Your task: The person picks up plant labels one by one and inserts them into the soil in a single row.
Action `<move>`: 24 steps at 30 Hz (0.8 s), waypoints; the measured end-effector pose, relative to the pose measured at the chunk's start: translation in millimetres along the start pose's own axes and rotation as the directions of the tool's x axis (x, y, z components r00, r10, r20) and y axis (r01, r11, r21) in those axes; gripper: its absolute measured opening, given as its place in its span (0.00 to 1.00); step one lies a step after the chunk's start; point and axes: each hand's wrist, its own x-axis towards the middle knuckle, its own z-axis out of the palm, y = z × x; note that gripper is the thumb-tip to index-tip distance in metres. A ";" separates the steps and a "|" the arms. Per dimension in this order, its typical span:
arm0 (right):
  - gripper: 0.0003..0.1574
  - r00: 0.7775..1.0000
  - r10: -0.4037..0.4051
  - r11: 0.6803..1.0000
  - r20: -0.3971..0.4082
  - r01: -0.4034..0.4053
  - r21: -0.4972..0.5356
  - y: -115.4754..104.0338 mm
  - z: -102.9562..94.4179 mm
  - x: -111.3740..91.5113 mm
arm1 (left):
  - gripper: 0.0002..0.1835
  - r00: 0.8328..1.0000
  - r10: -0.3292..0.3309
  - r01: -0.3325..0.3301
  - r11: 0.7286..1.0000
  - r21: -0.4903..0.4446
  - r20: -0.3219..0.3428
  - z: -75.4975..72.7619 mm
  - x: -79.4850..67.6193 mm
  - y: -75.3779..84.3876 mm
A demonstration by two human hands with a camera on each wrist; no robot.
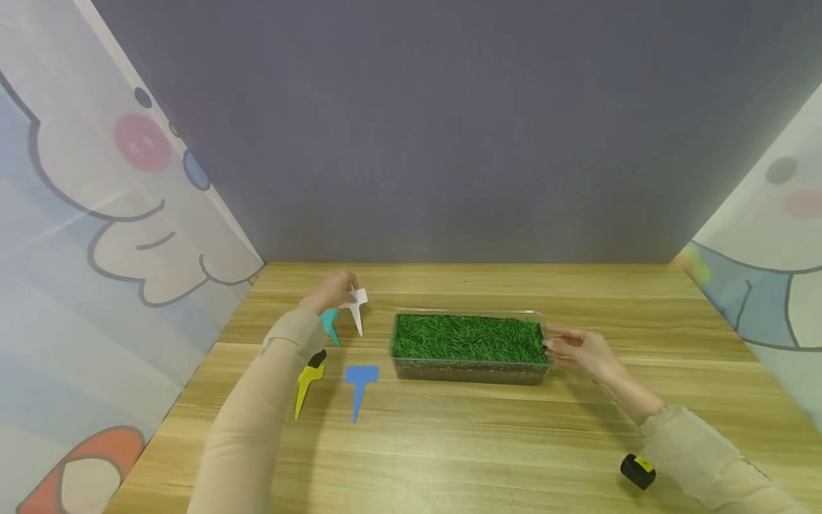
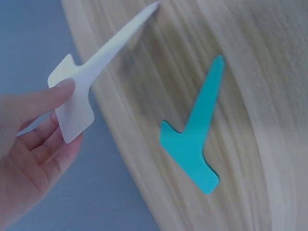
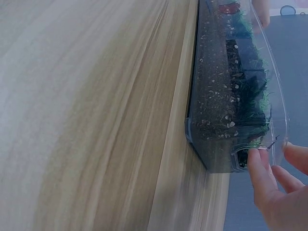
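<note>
My left hand [image 1: 334, 291] pinches a white T-shaped plant label [image 2: 76, 103] by its wide head, thumb on one face and fingers behind. The label's pointed stem hangs over the tabletop. A teal plant label [image 2: 195, 139] lies flat beside it. At the right end of a clear planter box [image 1: 472, 369], my right hand [image 1: 578, 350] holds the end wall, its fingertips at the rim and a cutout. Green turf [image 1: 469, 339] fills the box's top, over dark speckled soil [image 3: 214, 72]. Blue [image 1: 361, 385] and yellow plant labels [image 1: 308, 382] lie left of the box.
The wooden table [image 1: 475, 442] meets a grey panel [image 1: 437, 135] at the back. Cartoon-printed walls [image 1: 128, 214] stand at both sides. A small black block [image 1: 638, 471] with a yellow patch sits by the right sleeve; another dark piece [image 1: 317, 358] shows beside the left sleeve.
</note>
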 end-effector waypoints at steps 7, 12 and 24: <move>0.33 1.000 -0.002 1.000 0.004 0.002 0.018 -1.7 1.0 -1.4 | 0.09 0.998 0.025 -0.022 0.998 -0.060 0.049 -7.4 -5.0 8.4; 0.33 1.000 -0.001 1.000 0.003 0.001 0.023 -1.8 1.1 -2.0 | 0.09 0.997 0.038 -0.034 0.997 -0.068 0.069 -15.4 -11.0 21.4; 0.33 1.000 -0.005 1.000 0.009 0.005 0.017 -1.0 -0.2 -1.0 | 0.10 0.993 0.116 -0.117 0.991 -0.072 -0.017 -29.6 -15.5 43.3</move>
